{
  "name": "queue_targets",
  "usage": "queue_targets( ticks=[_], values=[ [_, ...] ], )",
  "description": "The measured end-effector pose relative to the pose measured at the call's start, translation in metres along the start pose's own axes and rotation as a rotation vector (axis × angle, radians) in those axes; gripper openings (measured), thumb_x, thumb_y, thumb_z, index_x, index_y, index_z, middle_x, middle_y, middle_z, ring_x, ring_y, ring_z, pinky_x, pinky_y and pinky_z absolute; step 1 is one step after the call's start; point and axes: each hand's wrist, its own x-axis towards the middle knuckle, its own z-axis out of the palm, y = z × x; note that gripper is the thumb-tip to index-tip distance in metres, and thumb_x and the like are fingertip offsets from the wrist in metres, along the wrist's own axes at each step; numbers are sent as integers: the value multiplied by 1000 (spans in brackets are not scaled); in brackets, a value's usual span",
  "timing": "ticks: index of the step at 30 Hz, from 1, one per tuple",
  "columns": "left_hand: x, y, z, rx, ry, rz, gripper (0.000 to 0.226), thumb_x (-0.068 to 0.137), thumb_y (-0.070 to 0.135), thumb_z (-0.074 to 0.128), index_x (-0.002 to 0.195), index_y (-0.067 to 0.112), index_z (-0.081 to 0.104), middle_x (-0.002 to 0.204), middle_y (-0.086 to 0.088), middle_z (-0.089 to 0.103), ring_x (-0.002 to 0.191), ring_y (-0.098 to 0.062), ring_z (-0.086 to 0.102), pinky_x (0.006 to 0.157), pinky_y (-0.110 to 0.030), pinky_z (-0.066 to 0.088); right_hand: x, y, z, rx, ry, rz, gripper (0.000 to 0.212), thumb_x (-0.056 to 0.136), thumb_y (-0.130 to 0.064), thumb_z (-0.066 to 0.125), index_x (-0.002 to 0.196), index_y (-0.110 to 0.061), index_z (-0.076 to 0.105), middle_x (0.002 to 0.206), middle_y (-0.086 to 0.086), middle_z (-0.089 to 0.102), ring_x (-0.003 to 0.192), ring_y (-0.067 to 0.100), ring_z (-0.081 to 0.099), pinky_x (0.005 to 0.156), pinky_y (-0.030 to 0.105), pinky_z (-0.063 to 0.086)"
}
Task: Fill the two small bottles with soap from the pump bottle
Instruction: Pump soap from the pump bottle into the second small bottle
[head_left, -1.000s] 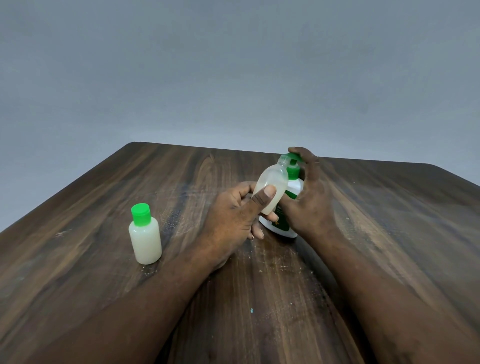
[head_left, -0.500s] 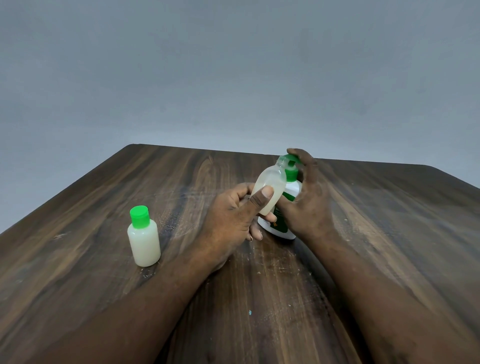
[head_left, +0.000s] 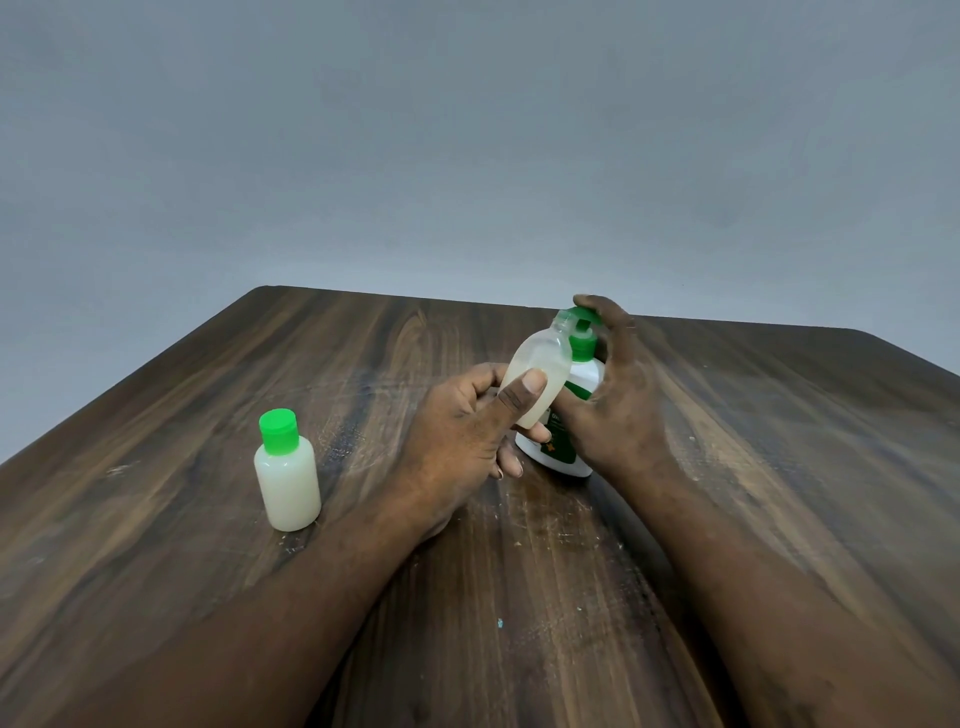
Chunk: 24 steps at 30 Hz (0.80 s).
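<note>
My left hand (head_left: 462, 431) grips an uncapped small translucent bottle (head_left: 537, 379), tilted so its mouth sits right under the spout of the pump bottle (head_left: 576, 410). The pump bottle is white with a green label and green pump head, standing on the dark wooden table (head_left: 363, 364). My right hand (head_left: 621, 400) wraps around the pump bottle from the right, with a finger curled over the pump head. A second small bottle (head_left: 287, 475), full of whitish soap and closed with a green cap, stands upright on the table to the left.
The table's far edge runs just behind the pump bottle, against a plain grey wall (head_left: 467, 156). Both my forearms stretch across the near half of the table.
Both hands and the bottles have stayed almost still; the pump head looks slightly higher under my right finger.
</note>
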Motion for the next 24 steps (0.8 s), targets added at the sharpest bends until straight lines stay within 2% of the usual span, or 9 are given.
queue_targets(
  ticks=[3,7,10,13,16,19,24],
  values=[
    [1,2,1,-7,6,-3,39,95,49,63,116,17,70,88,-10,80,49,-15,60,48,-23,48,1,1,0,-5,-4,-10,85,82,-28,87,152,-39,40,124,-16,65,106,1,67,86,35,61],
    [1,3,2,-8,13,-3,39,96,49,63,115,15,71,88,-10,80,48,-15,59,48,-23,47,1,1,0,3,-5,-6,82,83,-29,87,149,-42,39,124,-22,63,107,-2,66,85,30,60],
    [0,1,0,2,10,-5,39,95,49,63,114,16,71,87,-10,80,48,-14,59,48,-23,47,0,-1,1,29,1,7,76,81,-37,83,143,-47,40,122,-20,65,110,2,67,86,40,61],
    [-1,0,-1,10,10,-7,40,94,51,64,113,16,71,87,-10,80,48,-15,59,48,-23,47,0,-2,1,27,9,15,72,79,-41,80,140,-46,43,118,-24,65,111,1,66,88,43,61],
    [0,2,0,9,16,-4,40,94,51,64,113,17,71,87,-9,80,48,-16,59,48,-23,48,0,-1,1,-4,6,4,78,82,-34,86,145,-44,40,120,-22,64,108,-2,66,85,37,61],
    [1,3,2,12,13,-5,42,93,53,63,114,17,71,87,-8,80,50,-16,60,50,-25,48,0,0,0,-19,-3,1,86,83,-35,87,152,-43,37,127,-19,63,106,-3,65,83,32,60],
    [2,3,1,22,18,-4,41,94,52,63,114,18,70,87,-8,81,49,-15,60,49,-23,49,1,1,0,-1,-9,-10,84,83,-31,87,150,-41,38,122,-20,63,106,1,67,82,35,62]
  ],
)
